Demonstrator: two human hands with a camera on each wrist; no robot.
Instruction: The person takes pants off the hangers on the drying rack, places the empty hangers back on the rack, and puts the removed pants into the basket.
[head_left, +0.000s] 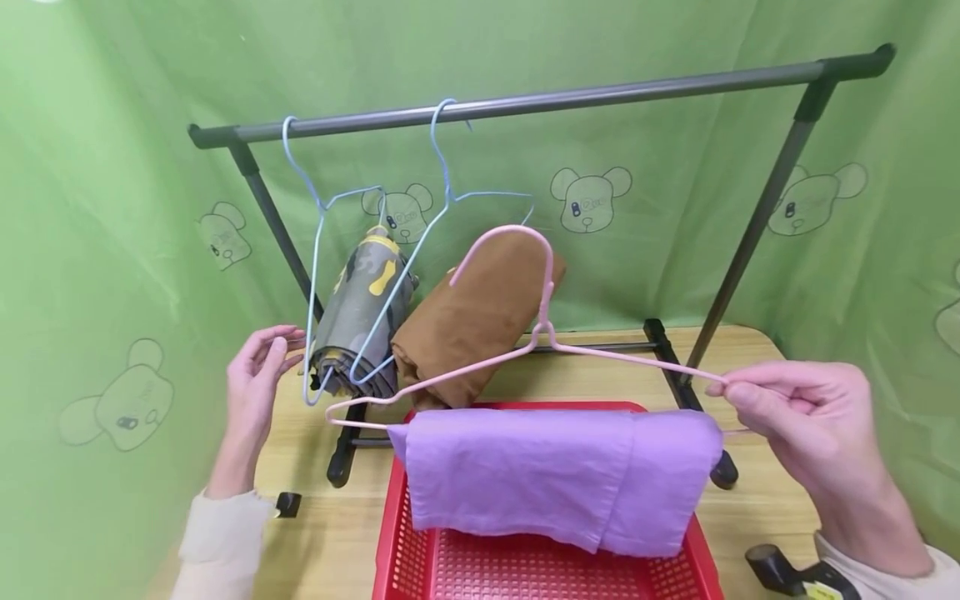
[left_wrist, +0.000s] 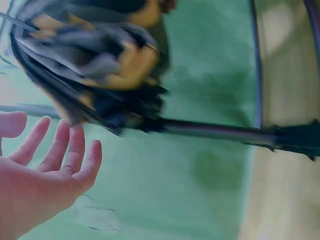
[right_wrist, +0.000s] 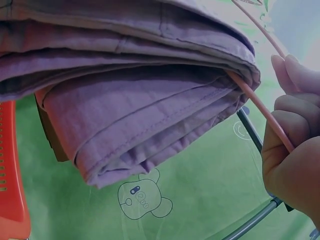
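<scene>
My right hand (head_left: 806,417) grips the right end of a pink hanger (head_left: 480,367), its fingers curled round the wire. Over the hanger's lower bar drapes a folded purple cloth (head_left: 555,475), several layers thick in the right wrist view. My left hand (head_left: 258,375) has loosely spread fingers, close beside a camouflage garment (head_left: 356,300) folded over a blue hanger (head_left: 311,292). In the left wrist view its palm and fingers (left_wrist: 75,145) show, with nothing held. A brown garment (head_left: 465,325) hangs from a second blue hanger (head_left: 405,275), partly behind the pink hook.
A grey rack rail (head_left: 600,98) runs across the back, on dark legs standing on a wooden tabletop (head_left: 315,533). Below the purple cloth is a red basket (head_left: 397,533). Green curtain (head_left: 675,183) surrounds the table. Black fittings (head_left: 288,504) lie near both forearms.
</scene>
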